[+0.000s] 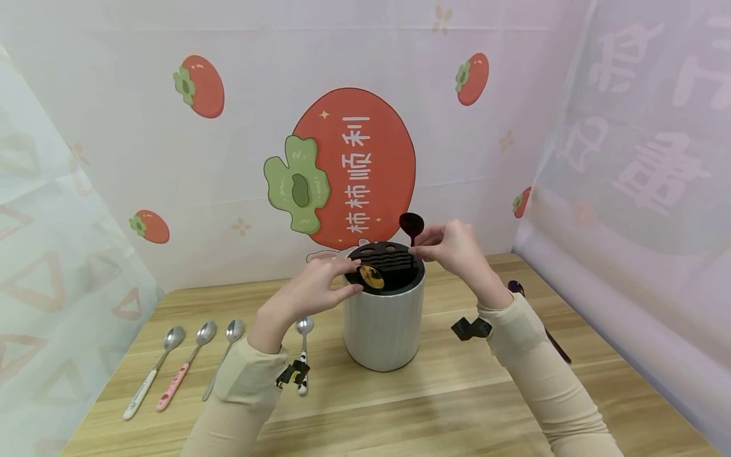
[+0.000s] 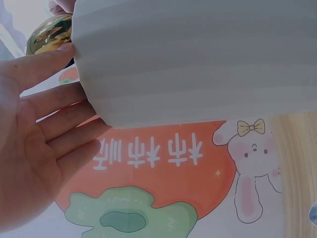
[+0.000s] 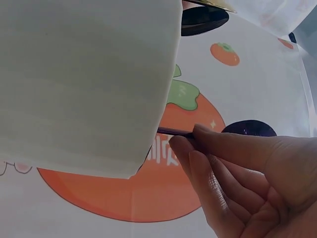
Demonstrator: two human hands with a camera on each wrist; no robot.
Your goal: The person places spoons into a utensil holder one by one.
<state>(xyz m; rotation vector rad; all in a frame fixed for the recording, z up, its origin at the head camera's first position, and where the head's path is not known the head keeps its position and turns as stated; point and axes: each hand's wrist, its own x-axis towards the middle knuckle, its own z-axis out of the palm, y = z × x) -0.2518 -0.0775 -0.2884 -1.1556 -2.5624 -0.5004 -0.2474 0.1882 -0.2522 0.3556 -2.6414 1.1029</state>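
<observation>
A white ribbed utensil holder (image 1: 384, 336) with a black slotted lid (image 1: 379, 260) stands mid-table. With thumb and index finger, my right hand (image 1: 451, 251) pinches the handle of a dark spoon (image 1: 412, 223), bowl up, at the lid's right side. In the right wrist view, this spoon's dark purple bowl (image 3: 250, 128) shows behind the fingers. A gold spoon bowl (image 1: 372, 277) sits at the lid's front left. My left hand (image 1: 311, 289) rests against the holder's left rim, its fingers (image 2: 62, 101) extended and its thumb beside the gold bowl.
Left on the wooden table (image 1: 457, 406) lie a white-handled spoon (image 1: 139, 393), a pink-handled spoon (image 1: 173, 386), a plain steel spoon (image 1: 234, 330) and a black-and-white-handled spoon (image 1: 303, 374). Another dark spoon (image 1: 516, 288) lies at the right. A printed backdrop (image 1: 240, 158) stands behind.
</observation>
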